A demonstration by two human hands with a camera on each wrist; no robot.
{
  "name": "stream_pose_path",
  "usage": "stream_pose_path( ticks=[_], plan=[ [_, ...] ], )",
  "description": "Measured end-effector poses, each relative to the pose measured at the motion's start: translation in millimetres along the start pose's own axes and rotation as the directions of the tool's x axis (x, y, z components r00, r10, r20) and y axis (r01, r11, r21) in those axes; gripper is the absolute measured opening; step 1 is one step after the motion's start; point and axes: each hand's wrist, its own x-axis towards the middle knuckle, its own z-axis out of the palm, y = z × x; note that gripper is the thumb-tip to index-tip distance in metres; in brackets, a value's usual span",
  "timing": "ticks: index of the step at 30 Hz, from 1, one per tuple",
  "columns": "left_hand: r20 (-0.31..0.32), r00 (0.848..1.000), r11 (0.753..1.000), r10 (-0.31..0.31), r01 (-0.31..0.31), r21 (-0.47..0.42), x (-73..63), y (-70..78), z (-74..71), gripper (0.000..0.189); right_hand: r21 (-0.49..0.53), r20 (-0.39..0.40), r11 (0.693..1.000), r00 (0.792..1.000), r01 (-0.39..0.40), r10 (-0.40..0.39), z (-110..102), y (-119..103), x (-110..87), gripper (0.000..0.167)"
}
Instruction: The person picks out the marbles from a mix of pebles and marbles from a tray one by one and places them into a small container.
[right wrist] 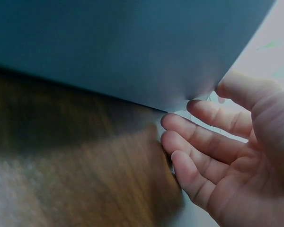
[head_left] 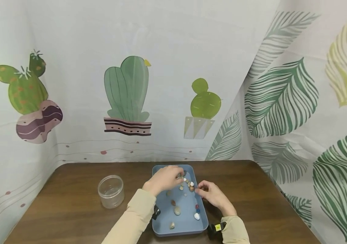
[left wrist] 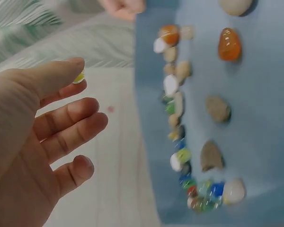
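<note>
A shallow blue tray [head_left: 188, 222] holds pebbles and glass marbles. Over its far end is my left hand [head_left: 165, 178], the thumb and index finger pinching a small clear marble with yellow in it [left wrist: 79, 78]; the other fingers are loosely bent. My right hand [head_left: 213, 195] is at the tray's right side, thumb and index finger gripping the rim, as the right wrist view shows. Along one side of the tray, small stones and marbles make a curving row, including a white stone [left wrist: 171, 85] and an orange stone [left wrist: 169, 34].
Larger stones lie apart inside the tray, among them a shiny orange pebble [left wrist: 229, 45] and a pale oval pebble [head_left: 177, 210]. A clear round plastic jar [head_left: 111, 196] stands on the brown wooden table [head_left: 73, 193], left of the tray. A printed cloth [head_left: 167, 40] hangs behind.
</note>
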Motion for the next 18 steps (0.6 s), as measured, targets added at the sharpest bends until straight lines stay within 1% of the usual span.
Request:
stream_pose_path(
  ticks=[4, 7, 12, 15, 18],
  plan=[
    [-0.095, 0.995, 1.000, 0.005, -0.008, -0.029, -21.9, -8.5, -9.7, 0.020, 0.005, -0.007, 1.000, 1.000, 0.001, -0.001, 0.5, -0.3, 0.1, 0.015],
    [-0.156, 0.988, 0.998, -0.011, 0.001, -0.062, -38.4, -15.2, -15.2, 0.017, -0.003, -0.014, 1.000, 1.000, 0.003, -0.003, 0.1, 0.7, 0.4, 0.014],
    [-0.254, 0.965, 0.990, -0.059, 0.024, -0.140, -63.6, -23.5, -24.4, 0.012, -0.018, -0.017, 1.000, 1.000, 0.004, -0.004, 0.4, 2.2, 0.3, 0.016],
    [-0.289, 0.955, 0.987, -0.062, 0.016, -0.159, -74.1, -26.2, -28.8, 0.011, -0.013, -0.015, 1.000, 1.000, -0.003, 0.002, 0.6, 2.2, -0.5, 0.017],
    [-0.313, 0.948, 0.987, -0.062, 0.012, -0.158, -80.3, -27.3, -34.1, 0.011, 0.003, -0.013, 1.000, 1.000, -0.014, 0.014, 0.8, 1.6, -1.0, 0.018]
  ],
)
